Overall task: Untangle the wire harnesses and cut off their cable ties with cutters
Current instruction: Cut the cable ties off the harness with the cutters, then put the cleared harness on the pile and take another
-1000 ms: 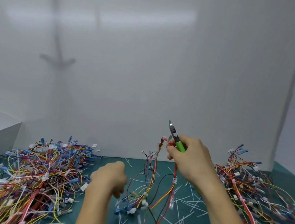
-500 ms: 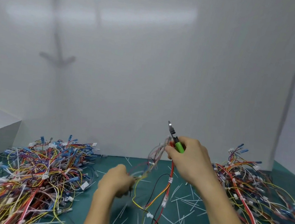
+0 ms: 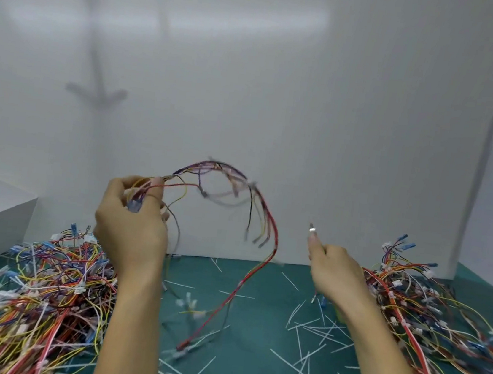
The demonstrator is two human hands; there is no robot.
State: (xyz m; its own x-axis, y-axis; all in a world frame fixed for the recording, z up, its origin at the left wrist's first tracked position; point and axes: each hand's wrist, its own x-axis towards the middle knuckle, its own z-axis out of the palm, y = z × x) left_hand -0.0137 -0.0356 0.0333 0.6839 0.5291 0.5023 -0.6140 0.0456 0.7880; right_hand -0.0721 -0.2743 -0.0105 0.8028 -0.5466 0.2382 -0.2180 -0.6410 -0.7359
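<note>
Left hand (image 3: 131, 228), raised, clenches 1 end of a wire harness (image 3: 225, 168), which arcs up and to the right, motion-blurred, its red strand hanging down to the green mat (image 3: 257, 343). Right hand (image 3: 333, 275), clear of the harness, is curled around the cutters (image 3: 312, 229); only their metal tip shows above the fingers. 2 heaps of harnesses flank the arms: left heap (image 3: 39, 295) and right heap (image 3: 429, 308). White cut ties (image 3: 312, 325) litter the mat.
</note>
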